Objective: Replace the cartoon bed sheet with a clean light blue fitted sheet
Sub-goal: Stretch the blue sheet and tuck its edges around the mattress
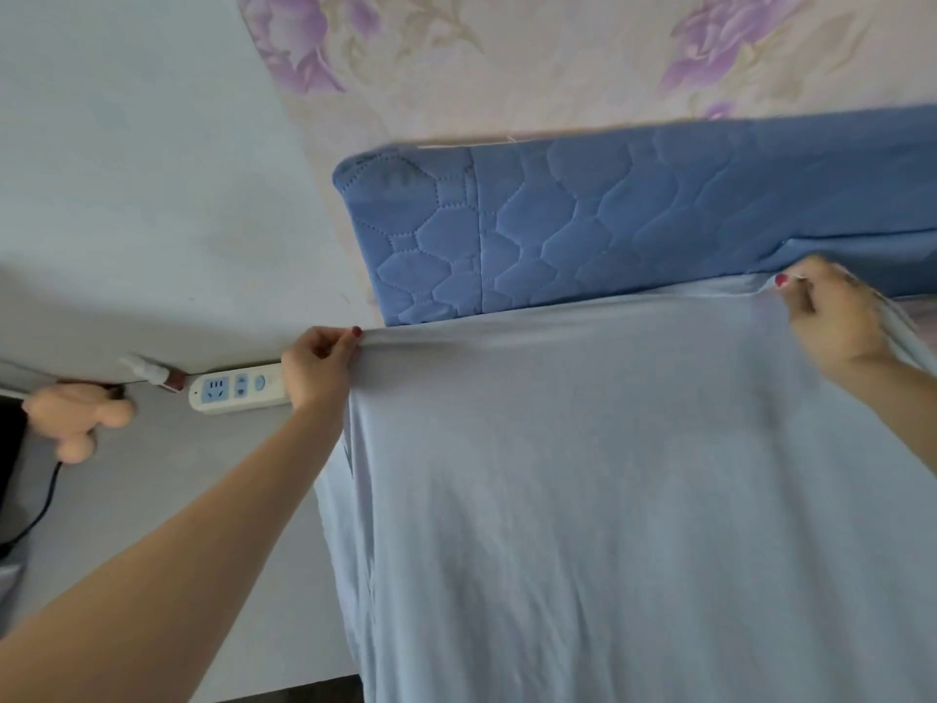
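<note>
The light blue fitted sheet (583, 474) is stretched taut over the bed and fills the lower right of the view. My left hand (317, 367) grips its top left corner at the bed's head end. My right hand (831, 317) pinches the sheet's top edge further right, just below the quilted blue headboard (583, 225). The sheet's left side hangs down over the bed's edge. No cartoon sheet is in view.
A white power strip (236, 390) lies on a grey surface (177, 474) left of the bed, right behind my left hand. A peach-coloured toy (78, 416) and a black cable (40, 504) sit at the far left. Floral wallpaper (557, 53) is behind the headboard.
</note>
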